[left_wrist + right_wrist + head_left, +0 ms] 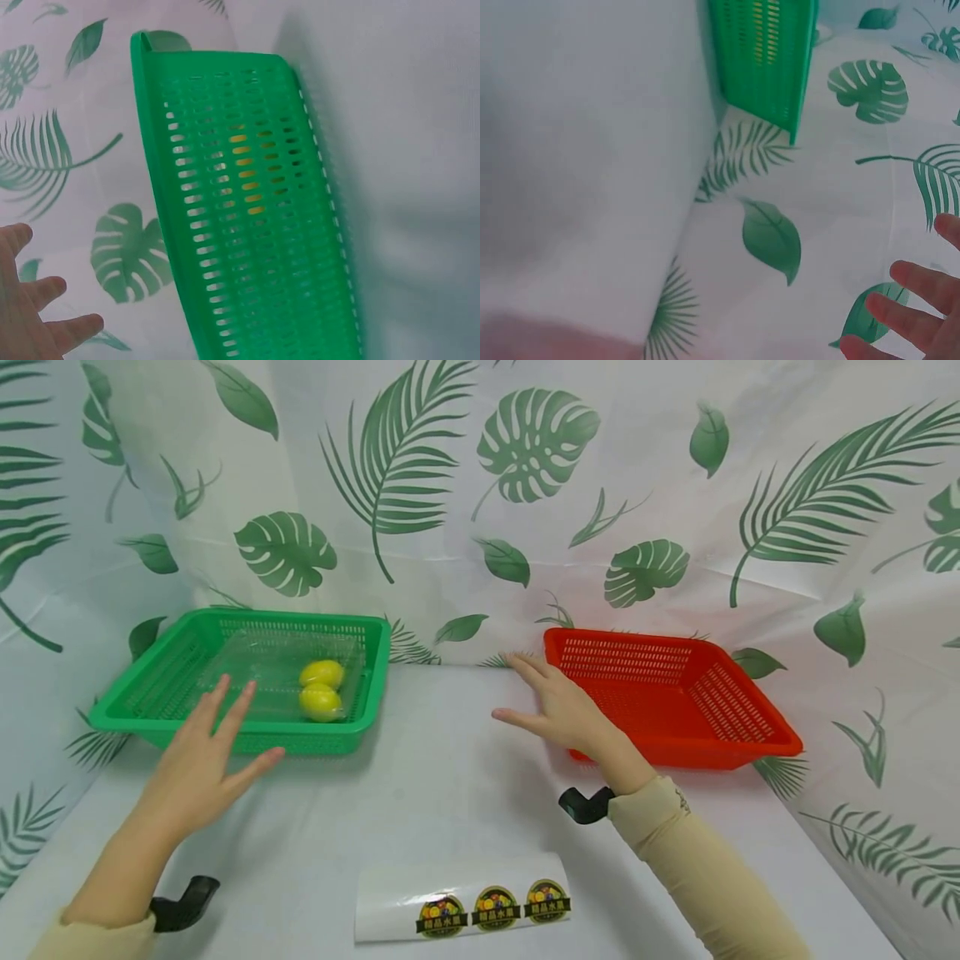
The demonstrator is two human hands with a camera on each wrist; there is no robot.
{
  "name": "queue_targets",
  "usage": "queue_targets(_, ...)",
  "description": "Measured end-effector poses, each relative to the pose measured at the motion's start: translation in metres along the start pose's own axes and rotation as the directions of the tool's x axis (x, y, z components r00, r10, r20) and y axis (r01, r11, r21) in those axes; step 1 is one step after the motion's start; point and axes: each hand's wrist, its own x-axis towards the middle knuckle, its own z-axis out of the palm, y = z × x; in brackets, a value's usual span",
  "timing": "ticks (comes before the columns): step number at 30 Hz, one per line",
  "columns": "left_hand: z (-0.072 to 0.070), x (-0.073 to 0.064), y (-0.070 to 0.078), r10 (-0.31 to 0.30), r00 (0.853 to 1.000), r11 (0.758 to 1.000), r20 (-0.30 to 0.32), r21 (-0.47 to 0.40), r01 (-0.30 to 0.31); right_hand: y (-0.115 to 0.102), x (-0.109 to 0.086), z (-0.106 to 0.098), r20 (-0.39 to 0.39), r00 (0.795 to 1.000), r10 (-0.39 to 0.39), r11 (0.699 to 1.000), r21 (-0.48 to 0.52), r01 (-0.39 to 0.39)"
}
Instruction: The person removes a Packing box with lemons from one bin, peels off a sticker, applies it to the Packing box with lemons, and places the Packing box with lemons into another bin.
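My left hand (197, 772) hovers in front of the green basket (360, 739), fingers spread and nothing in its grasp. Its fingertips overlap the front rim in the head view. In that basket lies a clear plastic box (251, 672), with two yellow lemons (321, 702) at its right end. Through the slotted wall, yellow shows in the left wrist view. Beside the left rim of the red basket (637, 697), my right hand (566, 706) is held out with straight fingers, also holding nothing. Only mesh wall and floor show inside the red basket.
A white sheet (397, 902) bearing three round fruit-logo stickers (496, 907) lies at the near edge of the white table (442, 777). Leaf-printed cloth (427, 552) hangs behind the baskets and at the sides. A black wrist mount (585, 806) projects from the right sleeve.
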Motion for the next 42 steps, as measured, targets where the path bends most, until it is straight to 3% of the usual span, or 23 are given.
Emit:
queue_targets(10,0.003,-0.004,-0.011,-0.086,0.996,0.989,0.014,-0.120,0.087,-0.018,0.030,0.009,0.016,1.000,-0.025,0.998,0.057,0.024)
queue_targets(13,0.005,-0.004,-0.014,-0.103,0.994,0.975,-0.025,-0.200,0.096,-0.026,0.037,0.012,0.031,0.999,-0.026,0.996,0.086,0.023)
queue_targets(15,0.006,-0.005,-0.016,-0.111,0.990,0.963,-0.082,-0.253,0.087,-0.031,0.041,0.015,0.041,0.999,-0.027,0.993,0.119,0.022)
queue_targets(19,0.006,-0.006,-0.018,-0.170,0.966,0.929,-0.195,-0.359,0.091,-0.043,0.050,0.023,0.047,0.998,-0.040,0.983,0.181,0.031)
queue_targets(23,0.002,-0.006,-0.020,-0.332,0.922,0.860,-0.200,-0.466,0.209,-0.053,0.057,0.029,0.041,0.997,-0.061,0.975,0.217,0.050)
queue_targets(25,0.000,-0.006,-0.022,-0.425,0.894,0.791,-0.143,-0.539,0.290,-0.058,0.060,0.031,0.039,0.997,-0.071,0.974,0.216,0.061)
queue_targets(26,-0.001,-0.006,-0.023,-0.466,0.879,0.743,-0.104,-0.586,0.325,-0.060,0.062,0.032,0.039,0.996,-0.075,0.974,0.215,0.065)
queue_targets(27,-0.002,-0.006,-0.024,-0.501,0.863,0.679,-0.062,-0.646,0.348,-0.062,0.063,0.033,0.040,0.996,-0.079,0.975,0.212,0.069)
queue_targets(28,-0.002,-0.006,-0.025,-0.528,0.849,0.609,-0.020,-0.705,0.362,-0.063,0.064,0.034,0.040,0.996,-0.078,0.976,0.207,0.068)
queue_targets(30,-0.002,-0.007,-0.028,-0.568,0.820,0.431,0.065,-0.825,0.365,-0.065,0.067,0.035,0.041,0.996,-0.077,0.979,0.192,0.068)
queue_targets(33,-0.001,-0.008,-0.033,-0.581,0.802,0.180,0.138,-0.939,0.293,-0.069,0.071,0.038,0.045,0.996,-0.072,0.981,0.184,0.062)
queue_targets(35,0.000,-0.010,-0.037,-0.582,0.797,0.064,0.162,-0.968,0.244,-0.071,0.074,0.041,0.046,0.997,-0.069,0.981,0.186,0.059)
queue_targets(37,0.001,-0.012,-0.040,-0.580,0.794,-0.022,0.180,-0.978,0.206,-0.074,0.077,0.045,0.044,0.996,-0.073,0.977,0.202,0.063)
queue_targets(39,0.005,-0.015,-0.042,-0.587,0.786,-0.090,0.193,-0.981,0.173,-0.077,0.080,0.051,0.040,0.996,-0.085,0.971,0.225,0.074)
queue_targets(41,0.008,-0.017,-0.044,-0.597,0.778,-0.134,0.195,-0.981,0.143,-0.080,0.084,0.058,0.040,0.994,-0.104,0.965,0.244,0.091)
queue_targets(42,0.009,-0.018,-0.045,-0.600,0.775,-0.167,0.199,-0.978,0.121,-0.081,0.085,0.061,0.038,0.993,-0.114,0.962,0.253,0.101)
